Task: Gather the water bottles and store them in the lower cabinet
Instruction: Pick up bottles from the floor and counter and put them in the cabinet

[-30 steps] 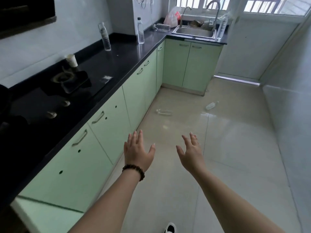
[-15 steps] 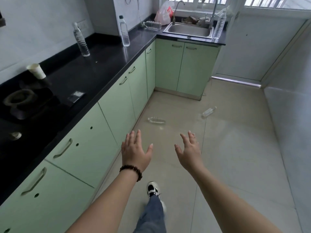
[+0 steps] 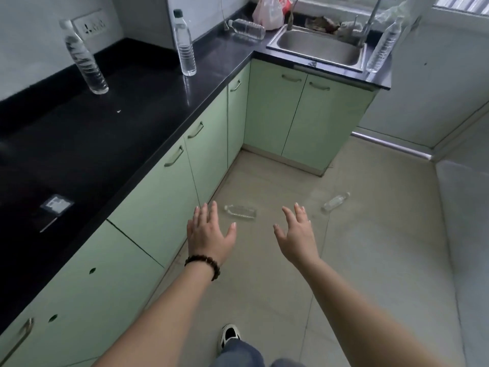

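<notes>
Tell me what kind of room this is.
Most likely a home kitchen: a steel sink set into a black countertop, pale green lower cabinets beneath it, and a tiled floor. Both hands are empty.

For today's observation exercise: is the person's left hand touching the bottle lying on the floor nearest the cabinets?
Apart. The head view shows bare floor between the left hand and the bottle; the fingers are spread, gripping nothing.
</notes>
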`<state>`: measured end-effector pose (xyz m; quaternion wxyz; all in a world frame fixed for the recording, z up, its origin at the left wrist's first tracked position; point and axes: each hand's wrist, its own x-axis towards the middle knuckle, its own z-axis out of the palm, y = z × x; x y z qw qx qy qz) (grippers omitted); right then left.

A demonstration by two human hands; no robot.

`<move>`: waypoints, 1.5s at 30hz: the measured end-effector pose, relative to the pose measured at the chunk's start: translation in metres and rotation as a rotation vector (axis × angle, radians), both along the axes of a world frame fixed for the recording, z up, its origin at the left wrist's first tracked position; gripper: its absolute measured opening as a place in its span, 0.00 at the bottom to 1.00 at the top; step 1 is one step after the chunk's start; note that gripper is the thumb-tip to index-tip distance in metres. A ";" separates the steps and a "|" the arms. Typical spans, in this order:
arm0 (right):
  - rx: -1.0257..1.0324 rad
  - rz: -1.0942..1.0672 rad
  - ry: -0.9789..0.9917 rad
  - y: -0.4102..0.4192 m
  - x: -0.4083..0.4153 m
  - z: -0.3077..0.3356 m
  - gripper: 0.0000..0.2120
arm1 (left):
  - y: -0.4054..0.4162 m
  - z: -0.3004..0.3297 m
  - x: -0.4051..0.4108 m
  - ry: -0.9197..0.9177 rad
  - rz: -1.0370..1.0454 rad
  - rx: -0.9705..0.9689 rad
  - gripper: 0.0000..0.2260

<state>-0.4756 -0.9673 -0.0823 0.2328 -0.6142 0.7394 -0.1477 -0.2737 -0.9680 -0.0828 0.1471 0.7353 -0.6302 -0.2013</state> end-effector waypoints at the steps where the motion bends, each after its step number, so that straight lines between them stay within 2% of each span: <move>1: 0.005 0.009 0.000 -0.017 -0.003 -0.001 0.28 | -0.015 -0.002 -0.002 0.002 0.009 0.008 0.33; 8: 0.077 0.093 -0.011 -0.131 -0.028 -0.030 0.27 | -0.111 -0.033 -0.023 -0.023 0.119 0.052 0.33; 17: 0.185 0.379 -0.024 -0.297 -0.063 -0.071 0.27 | -0.224 -0.065 -0.070 -0.045 0.401 0.136 0.33; 23: 0.245 0.554 0.002 -0.364 -0.070 -0.101 0.27 | -0.273 -0.080 -0.092 -0.036 0.508 0.175 0.32; 27: 0.296 0.607 0.014 -0.395 -0.065 -0.143 0.27 | -0.290 -0.117 -0.088 -0.063 0.536 0.230 0.33; 33: 0.357 0.626 0.041 -0.434 -0.048 -0.258 0.27 | -0.314 -0.222 -0.077 -0.064 0.527 0.261 0.33; 39: 0.385 0.682 0.068 -0.462 -0.029 -0.427 0.30 | -0.340 -0.376 -0.060 -0.053 0.472 0.311 0.33; 45: 0.401 0.829 0.174 -0.480 0.003 -0.601 0.39 | -0.354 -0.525 -0.015 -0.095 0.386 0.323 0.35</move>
